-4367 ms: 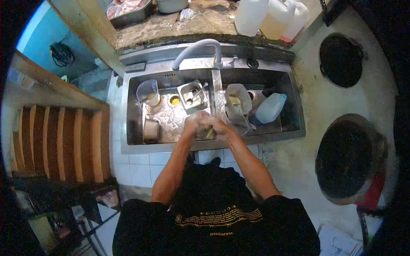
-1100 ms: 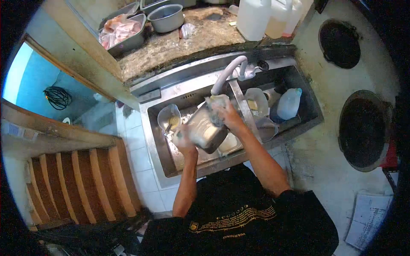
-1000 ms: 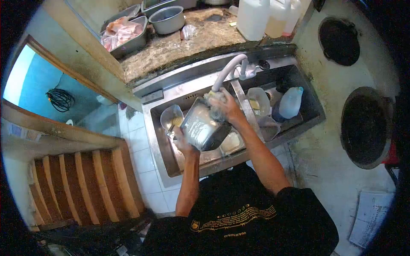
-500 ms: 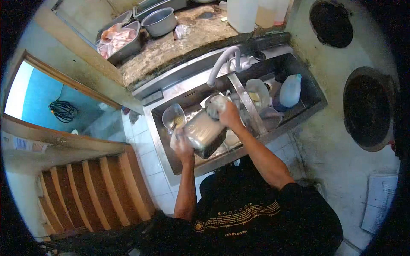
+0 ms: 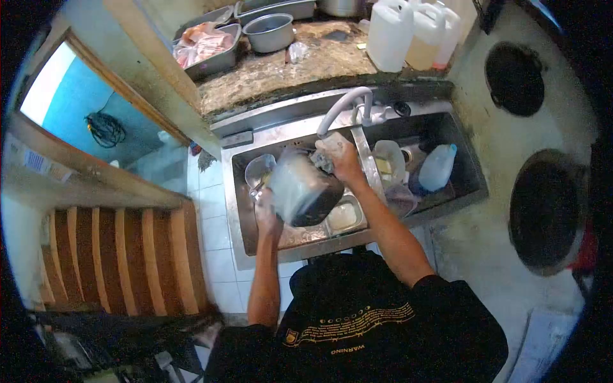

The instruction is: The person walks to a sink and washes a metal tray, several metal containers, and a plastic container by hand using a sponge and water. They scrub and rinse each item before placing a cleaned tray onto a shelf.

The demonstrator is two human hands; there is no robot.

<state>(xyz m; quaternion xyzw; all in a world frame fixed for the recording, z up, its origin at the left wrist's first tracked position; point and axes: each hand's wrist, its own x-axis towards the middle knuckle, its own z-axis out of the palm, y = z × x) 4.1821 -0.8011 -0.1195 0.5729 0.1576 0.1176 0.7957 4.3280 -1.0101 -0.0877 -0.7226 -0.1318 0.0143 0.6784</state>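
Observation:
Over the left basin of the steel sink (image 5: 239,246), my left hand (image 5: 267,209) is closed on the near left side of a metal pan (image 5: 305,188), which is tilted and smeared by motion. My right hand (image 5: 337,155) is closed on a grey-white scrubbing cloth (image 5: 323,159) at the pan's upper right edge, just under the grey faucet (image 5: 345,99). A clear bowl (image 5: 260,169) sits in the basin behind my left hand. Partly beneath the pan, a small rectangular container (image 5: 345,215) rests in the basin.
The right basin holds a clear container (image 5: 388,159) and a bluish jug (image 5: 437,167). On the stone counter (image 5: 319,51) stand a round pan (image 5: 268,33), a tray of raw meat (image 5: 207,48) and white jugs (image 5: 389,35). Dark woks (image 5: 546,210) hang at the right.
The pan has turned and tipped, its pale face now further left and more upright. Both hands stay on the pan and cloth. The camera view has shifted, showing more of the counter.

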